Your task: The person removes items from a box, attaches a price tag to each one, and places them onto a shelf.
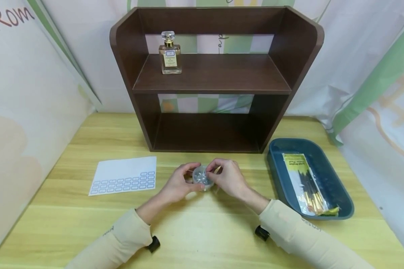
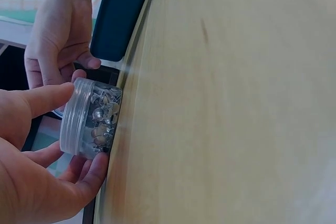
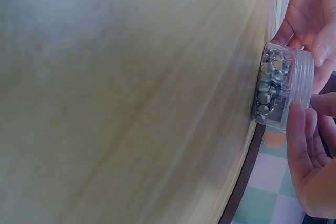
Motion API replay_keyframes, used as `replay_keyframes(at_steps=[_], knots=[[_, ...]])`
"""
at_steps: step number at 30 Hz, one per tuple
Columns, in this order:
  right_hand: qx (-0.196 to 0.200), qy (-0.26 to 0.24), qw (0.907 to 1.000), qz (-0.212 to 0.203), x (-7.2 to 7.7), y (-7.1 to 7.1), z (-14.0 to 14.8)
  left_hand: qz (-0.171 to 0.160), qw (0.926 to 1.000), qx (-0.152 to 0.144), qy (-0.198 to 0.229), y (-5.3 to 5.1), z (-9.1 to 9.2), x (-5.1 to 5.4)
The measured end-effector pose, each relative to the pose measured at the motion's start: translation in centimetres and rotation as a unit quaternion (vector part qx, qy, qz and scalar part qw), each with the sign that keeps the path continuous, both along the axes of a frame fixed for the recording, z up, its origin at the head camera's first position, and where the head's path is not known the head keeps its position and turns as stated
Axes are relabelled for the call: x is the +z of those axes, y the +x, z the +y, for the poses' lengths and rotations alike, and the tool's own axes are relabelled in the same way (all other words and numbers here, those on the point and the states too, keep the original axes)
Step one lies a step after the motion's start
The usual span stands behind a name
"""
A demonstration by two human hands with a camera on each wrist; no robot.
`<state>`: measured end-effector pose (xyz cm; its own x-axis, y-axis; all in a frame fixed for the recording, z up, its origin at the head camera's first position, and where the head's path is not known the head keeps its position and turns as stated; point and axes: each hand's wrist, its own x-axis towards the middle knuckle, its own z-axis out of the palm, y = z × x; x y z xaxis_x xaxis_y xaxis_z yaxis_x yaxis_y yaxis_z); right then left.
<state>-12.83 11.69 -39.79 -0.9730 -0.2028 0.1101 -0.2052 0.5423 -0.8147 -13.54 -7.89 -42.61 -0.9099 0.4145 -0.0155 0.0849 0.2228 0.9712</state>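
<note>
A small round clear jar (image 1: 202,177) of silvery thumbtacks (image 3: 269,82) stands on the table, its ribbed lid (image 2: 79,119) on top. My left hand (image 1: 178,183) grips the jar from the left, thumb near me and fingers round the far side. From the right, my right hand (image 1: 229,177) reaches over the lid with thumb and forefinger drawn together at its edge. A white sliver with a blue edge (image 2: 59,113) shows at the lid in the left wrist view. Whether the right fingertips pinch it is hidden.
A white sheet of blue-bordered labels (image 1: 124,183) lies at the left. A dark brown shelf (image 1: 212,74) stands behind, with a labelled perfume bottle (image 1: 170,58) on its upper board. At the right, a blue basket (image 1: 348,201) holds a packet of brushes (image 1: 306,183).
</note>
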Motion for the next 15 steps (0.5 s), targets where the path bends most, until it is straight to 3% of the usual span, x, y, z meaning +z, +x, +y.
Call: replay_keyframes(at_steps=[15], knots=[[0.005,0.031,0.9987,0.039,-0.33,-0.26,0.28,-0.017,0.9997,0.004,0.018,0.02,0.08,-0.03]])
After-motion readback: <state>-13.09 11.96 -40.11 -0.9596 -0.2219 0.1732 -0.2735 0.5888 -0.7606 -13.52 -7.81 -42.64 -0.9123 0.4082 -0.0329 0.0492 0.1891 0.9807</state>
